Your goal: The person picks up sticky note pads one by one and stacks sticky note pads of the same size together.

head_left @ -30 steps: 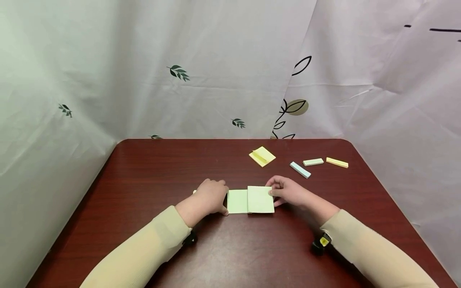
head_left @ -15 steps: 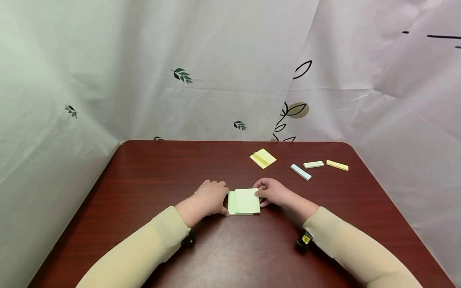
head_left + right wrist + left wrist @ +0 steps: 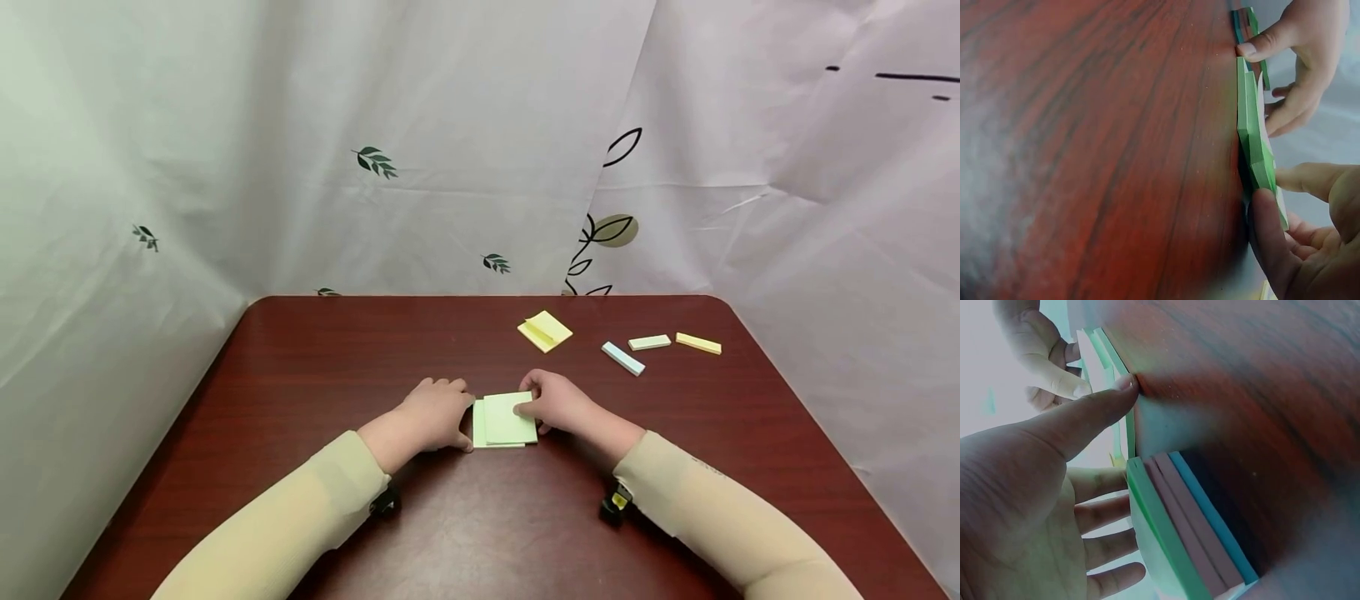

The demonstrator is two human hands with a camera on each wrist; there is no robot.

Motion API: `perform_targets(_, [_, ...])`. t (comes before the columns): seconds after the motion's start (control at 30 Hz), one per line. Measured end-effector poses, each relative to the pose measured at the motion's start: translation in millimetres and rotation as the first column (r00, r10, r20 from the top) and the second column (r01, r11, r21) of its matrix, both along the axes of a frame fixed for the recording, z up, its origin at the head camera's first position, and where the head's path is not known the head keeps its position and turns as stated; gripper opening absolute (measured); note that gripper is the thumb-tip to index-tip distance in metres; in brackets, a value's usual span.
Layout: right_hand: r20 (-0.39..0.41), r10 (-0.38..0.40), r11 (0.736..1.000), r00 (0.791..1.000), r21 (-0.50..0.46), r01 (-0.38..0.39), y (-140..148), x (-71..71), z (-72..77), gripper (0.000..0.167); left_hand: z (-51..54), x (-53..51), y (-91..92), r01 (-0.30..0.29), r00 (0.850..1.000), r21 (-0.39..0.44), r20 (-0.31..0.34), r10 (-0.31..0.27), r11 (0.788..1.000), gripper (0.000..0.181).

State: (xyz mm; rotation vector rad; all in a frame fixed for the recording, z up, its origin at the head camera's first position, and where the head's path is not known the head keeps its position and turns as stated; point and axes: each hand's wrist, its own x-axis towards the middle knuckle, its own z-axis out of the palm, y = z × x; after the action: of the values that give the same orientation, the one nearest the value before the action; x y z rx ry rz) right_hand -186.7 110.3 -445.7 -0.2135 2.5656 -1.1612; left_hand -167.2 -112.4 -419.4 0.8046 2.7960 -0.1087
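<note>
Coloured stack (image 3: 1194,528): left of the green pads, screened by the left hand in the head view; green, pink and blue layers.
Left hand (image 3: 437,414): fingers loosely extended, no closed grip; thumb tip at the near left corner of the lower green pad (image 3: 478,425).
Lower green pad: on the bench (image 3: 360,350), mostly covered; likely light enough to slide unless steadied at its left edge.
Upper green pad (image 3: 504,423): overlaps the lower one, offset right; probably light, stiff as a block, with sheets soft enough to crease or peel. Best taken by its full thickness at the right edge.
Right hand (image 3: 558,404): pinches that right edge, thumb on top, fingers beneath.
Yellow pad (image 3: 555,326): far side, top sheet lifted; looks easily creased.
</note>
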Motion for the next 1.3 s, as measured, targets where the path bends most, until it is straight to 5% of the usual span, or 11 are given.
perform_targets(0.5, [-0.173,0.111,0.949,0.979,0.312,-0.053,-11.1,3.3,4.0,0.032,-2.0,1.9,2.8,-0.031,0.999,0.024,-0.013,0.031,0.999,0.067])
perform_targets(1.3, [-0.213,0.154,0.952,0.965,0.293,-0.087,-21.3,5.2,1.7,0.025,-2.4,2.0,0.2,-0.031,0.999,0.05,-0.015,0.032,0.998,0.066])
